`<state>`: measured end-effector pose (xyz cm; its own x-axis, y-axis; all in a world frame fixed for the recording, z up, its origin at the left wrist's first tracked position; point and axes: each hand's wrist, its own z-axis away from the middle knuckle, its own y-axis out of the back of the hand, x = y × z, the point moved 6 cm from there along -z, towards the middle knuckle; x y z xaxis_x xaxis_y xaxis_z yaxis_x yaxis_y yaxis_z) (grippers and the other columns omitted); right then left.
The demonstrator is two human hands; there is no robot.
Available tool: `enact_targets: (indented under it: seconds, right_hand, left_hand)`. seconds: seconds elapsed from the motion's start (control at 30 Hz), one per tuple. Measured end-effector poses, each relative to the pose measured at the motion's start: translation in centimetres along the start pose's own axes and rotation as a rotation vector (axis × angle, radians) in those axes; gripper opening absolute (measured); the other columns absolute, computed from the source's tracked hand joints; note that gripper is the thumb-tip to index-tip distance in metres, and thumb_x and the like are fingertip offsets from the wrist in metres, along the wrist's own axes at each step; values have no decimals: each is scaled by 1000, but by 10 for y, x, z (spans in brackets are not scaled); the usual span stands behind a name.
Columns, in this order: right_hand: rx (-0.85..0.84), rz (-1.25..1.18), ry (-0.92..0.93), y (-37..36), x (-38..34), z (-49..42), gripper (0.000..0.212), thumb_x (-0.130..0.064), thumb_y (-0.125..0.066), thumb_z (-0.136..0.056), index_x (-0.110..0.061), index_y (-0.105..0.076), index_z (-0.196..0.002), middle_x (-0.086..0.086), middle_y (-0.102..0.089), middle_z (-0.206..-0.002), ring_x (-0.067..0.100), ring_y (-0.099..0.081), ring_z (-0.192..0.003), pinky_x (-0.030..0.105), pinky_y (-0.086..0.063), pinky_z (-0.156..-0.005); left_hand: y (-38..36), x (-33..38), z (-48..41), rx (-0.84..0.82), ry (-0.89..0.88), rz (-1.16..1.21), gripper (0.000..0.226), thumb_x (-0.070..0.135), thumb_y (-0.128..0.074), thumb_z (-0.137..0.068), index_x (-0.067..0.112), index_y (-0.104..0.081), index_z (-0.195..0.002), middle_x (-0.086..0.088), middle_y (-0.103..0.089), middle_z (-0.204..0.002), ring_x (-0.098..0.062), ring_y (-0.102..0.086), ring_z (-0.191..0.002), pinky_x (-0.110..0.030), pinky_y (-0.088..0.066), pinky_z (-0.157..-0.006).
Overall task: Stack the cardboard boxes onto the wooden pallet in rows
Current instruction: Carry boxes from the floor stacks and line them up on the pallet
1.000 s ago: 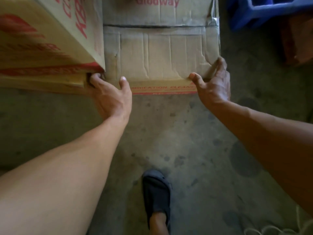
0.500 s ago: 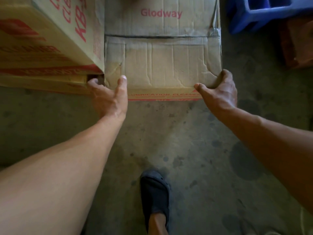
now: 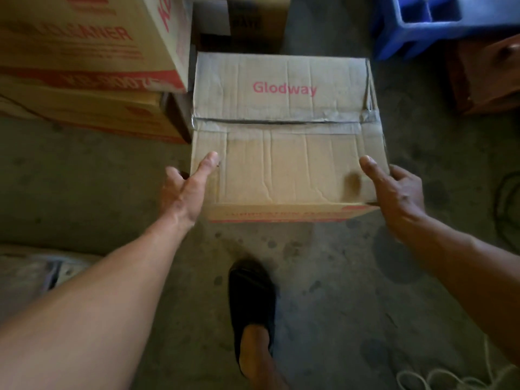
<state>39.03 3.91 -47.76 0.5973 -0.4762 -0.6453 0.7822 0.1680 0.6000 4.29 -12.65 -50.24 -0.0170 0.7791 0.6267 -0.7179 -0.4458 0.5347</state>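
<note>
Box (image 3: 284, 164) is clasped at near corners by left hand (image 3: 185, 192) and right hand (image 3: 399, 192) (thumb-on-top grip).

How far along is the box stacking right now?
Done: two printed boxes sit stacked at left. In hand: left hand and right hand hold the Glodway box by its near corners. Left: placing it; where it goes is out of view.
</note>
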Motion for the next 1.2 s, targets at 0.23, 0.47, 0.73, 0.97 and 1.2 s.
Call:
enact_targets:
  seconds: [0.23, 0.47, 0.73, 0.97, 1.2]
  right_hand:
    - [-187, -181, 85, 23, 4, 87, 72, -54, -75, -80, -22, -51, -140, 7, -72, -98, 17, -75, -66, 23, -56, -47]
    - [-489, -121, 186, -17, -33, 208, 93, -60, -77, -69, -37, -39, -151, -1, -67, -117, 18, -76, -81, 32, -61, -60]
    - [-729, -110, 373, -118, -132, 337, 105, -64, -81, -55, -56, -32, -147, -4, -42, -144, 26, -56, -117, 58, -59, -83]
    - [-832, -40, 507, -226, -205, 411, 79, -69, -70, -74, -62, -33, -143, -6, -43, -146, 24, -53, -116, 55, -60, -81]
    - [-947, 109, 758, -339, -273, 455, 68, -63, -63, -86, -52, -35, -147, -8, -47, -149, 21, -52, -127, 45, -50, -100]
  left_hand:
    - [47, -30, 84, -169, -75, 193, 119, 81, -73, -48, 36, -34, -151, 5, -58, -137, -24, -57, -118, -43, -47, -102]
    - [156, -123, 174, -154, -34, 503, 120, 58, -97, -36, 42, -42, -141, 4, -68, -125, -20, -65, -114, -52, -51, -99]
    - [324, -173, 217, 158, -101, 714, 112, 35, -97, -45, 49, -41, -141, 8, -69, -120, -13, -68, -107, -51, -53, -96]
    - [427, -226, 244, 383, 17, 799, 107, 44, -96, -49, 70, -35, -133, 12, -60, -126, -22, -65, -108, -59, -59, -70]
    - [483, -253, 229, 653, 105, 886, 114, 37, -93, -62, 61, -20, -147, 6, -42, -150, -28, -52, -126, -57, -55, -90]
